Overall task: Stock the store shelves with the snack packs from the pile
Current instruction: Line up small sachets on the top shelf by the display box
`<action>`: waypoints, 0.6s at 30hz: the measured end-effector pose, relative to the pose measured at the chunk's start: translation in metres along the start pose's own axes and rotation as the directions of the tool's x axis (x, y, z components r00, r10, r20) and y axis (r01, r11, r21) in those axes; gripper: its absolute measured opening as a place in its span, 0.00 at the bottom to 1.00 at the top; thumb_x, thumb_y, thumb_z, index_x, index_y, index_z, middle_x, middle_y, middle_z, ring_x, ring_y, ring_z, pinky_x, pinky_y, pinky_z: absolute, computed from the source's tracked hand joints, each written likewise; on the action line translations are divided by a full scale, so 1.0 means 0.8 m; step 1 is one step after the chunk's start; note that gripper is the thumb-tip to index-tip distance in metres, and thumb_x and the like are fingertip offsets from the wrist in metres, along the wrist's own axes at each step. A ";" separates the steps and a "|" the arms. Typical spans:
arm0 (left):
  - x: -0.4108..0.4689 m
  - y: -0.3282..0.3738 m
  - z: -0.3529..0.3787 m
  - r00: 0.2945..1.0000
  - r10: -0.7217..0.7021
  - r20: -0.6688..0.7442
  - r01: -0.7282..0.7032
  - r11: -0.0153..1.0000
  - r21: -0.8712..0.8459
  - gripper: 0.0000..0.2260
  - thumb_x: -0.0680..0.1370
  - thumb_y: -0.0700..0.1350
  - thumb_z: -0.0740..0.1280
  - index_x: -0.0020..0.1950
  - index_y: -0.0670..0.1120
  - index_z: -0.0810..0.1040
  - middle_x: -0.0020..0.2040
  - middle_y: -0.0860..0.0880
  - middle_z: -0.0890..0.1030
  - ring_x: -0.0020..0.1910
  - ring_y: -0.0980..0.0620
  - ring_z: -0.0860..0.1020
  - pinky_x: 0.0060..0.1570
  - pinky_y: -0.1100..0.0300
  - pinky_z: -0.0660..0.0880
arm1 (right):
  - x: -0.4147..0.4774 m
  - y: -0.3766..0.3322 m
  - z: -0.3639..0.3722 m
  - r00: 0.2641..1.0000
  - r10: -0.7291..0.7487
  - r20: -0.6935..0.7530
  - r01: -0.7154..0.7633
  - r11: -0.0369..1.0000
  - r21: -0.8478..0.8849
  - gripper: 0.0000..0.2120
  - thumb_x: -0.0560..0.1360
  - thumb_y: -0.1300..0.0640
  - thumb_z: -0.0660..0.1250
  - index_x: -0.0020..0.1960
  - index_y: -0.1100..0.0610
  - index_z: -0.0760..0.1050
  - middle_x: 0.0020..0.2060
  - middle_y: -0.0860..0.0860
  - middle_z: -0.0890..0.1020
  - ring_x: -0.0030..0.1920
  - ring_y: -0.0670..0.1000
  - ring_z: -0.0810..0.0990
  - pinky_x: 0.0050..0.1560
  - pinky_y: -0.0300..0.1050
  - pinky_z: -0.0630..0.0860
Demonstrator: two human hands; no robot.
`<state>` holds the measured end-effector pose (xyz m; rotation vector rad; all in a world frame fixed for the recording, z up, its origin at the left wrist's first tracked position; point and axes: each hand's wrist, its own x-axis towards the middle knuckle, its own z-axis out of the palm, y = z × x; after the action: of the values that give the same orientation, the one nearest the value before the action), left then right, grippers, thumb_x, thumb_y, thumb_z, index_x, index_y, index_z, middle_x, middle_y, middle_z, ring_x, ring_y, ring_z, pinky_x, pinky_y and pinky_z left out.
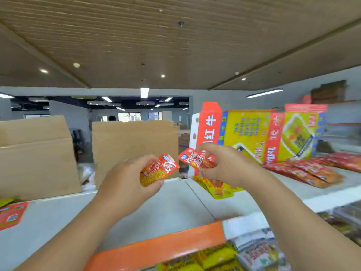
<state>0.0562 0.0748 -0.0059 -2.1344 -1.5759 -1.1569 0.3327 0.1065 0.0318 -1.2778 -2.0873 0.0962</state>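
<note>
1. Orange-and-yellow foil snack pack (159,169) sits in your left hand (127,178), fingers and thumb curled round its lower end. You hold it in the air above the white shelf top (166,202).
2. Your right hand (224,165) pinches a small red foil snack pack (195,158) between thumb and fingertips, at the same height. The two packs are just beside each other, upper corners nearly meeting; whether they touch cannot be told.
3. Directly beneath your right hand, a fanned stack of flat yellow packs (218,189) lies on the shelf top, partly hidden by your wrist.
4. Farther right, a row of long red packs (308,171) lies overlapped on the same white surface, blurred at the frame's edge.
5. Behind both lots, on the far side of the shelf and right of centre, stands a tall red-and-yellow printed carton (254,132), its top flaps raised.
6. Two plain brown cardboard boxes stand along the far side, one at far left (37,157) and one at centre (134,145), a gap between them.
7. Along the near edge runs an orange shelf strip (166,245). Below it, yellow and white packs (205,259) fill a lower shelf, too blurred to read.
8. At near left, a flat red pack with a blue label (9,215) lies on the shelf top, well apart from your hands.
</note>
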 end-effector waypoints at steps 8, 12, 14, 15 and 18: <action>0.042 0.148 0.088 0.997 0.027 0.077 -0.012 0.984 -0.180 0.20 0.71 0.61 0.75 0.61 0.64 0.74 0.54 0.64 0.81 0.48 0.63 0.78 0.45 0.60 0.74 | -0.091 0.139 -0.119 0.977 0.167 -0.132 -0.170 0.985 -0.013 0.24 0.72 0.45 0.76 0.65 0.36 0.72 0.56 0.42 0.77 0.41 0.42 0.78 0.37 0.42 0.74; 0.050 0.208 0.116 0.997 0.043 0.059 -0.028 0.972 -0.234 0.22 0.71 0.61 0.76 0.63 0.64 0.75 0.56 0.62 0.80 0.50 0.59 0.77 0.47 0.58 0.75 | -0.127 0.183 -0.162 0.952 0.237 -0.193 -0.250 0.967 -0.045 0.24 0.72 0.43 0.75 0.66 0.36 0.71 0.57 0.42 0.78 0.42 0.41 0.77 0.37 0.41 0.71; 0.055 0.232 0.128 0.996 0.054 0.067 -0.036 0.969 -0.245 0.22 0.71 0.61 0.75 0.62 0.64 0.75 0.57 0.62 0.80 0.52 0.58 0.78 0.51 0.56 0.76 | -0.141 0.199 -0.179 0.940 0.258 -0.222 -0.280 0.957 -0.076 0.24 0.72 0.43 0.74 0.66 0.36 0.71 0.56 0.42 0.77 0.41 0.40 0.75 0.37 0.41 0.71; 0.059 0.242 0.135 0.995 0.061 0.077 -0.040 0.968 -0.247 0.21 0.71 0.61 0.75 0.62 0.64 0.75 0.57 0.62 0.80 0.52 0.57 0.78 0.51 0.56 0.77 | -0.146 0.207 -0.187 0.936 0.268 -0.230 -0.296 0.950 -0.100 0.24 0.73 0.43 0.74 0.67 0.36 0.70 0.56 0.42 0.77 0.42 0.41 0.75 0.37 0.41 0.71; 0.072 0.265 0.157 0.991 0.085 0.105 -0.054 0.962 -0.266 0.21 0.71 0.62 0.75 0.62 0.64 0.75 0.57 0.62 0.79 0.53 0.57 0.78 0.50 0.57 0.76 | -0.152 0.235 -0.204 0.925 0.282 -0.254 -0.324 0.936 -0.137 0.26 0.74 0.44 0.73 0.70 0.38 0.69 0.62 0.44 0.77 0.51 0.46 0.77 0.44 0.44 0.73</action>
<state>0.3066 0.1094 0.0061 -2.4446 -1.4476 -1.3047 0.6054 0.0600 0.0214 -1.6329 -1.7173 -0.1001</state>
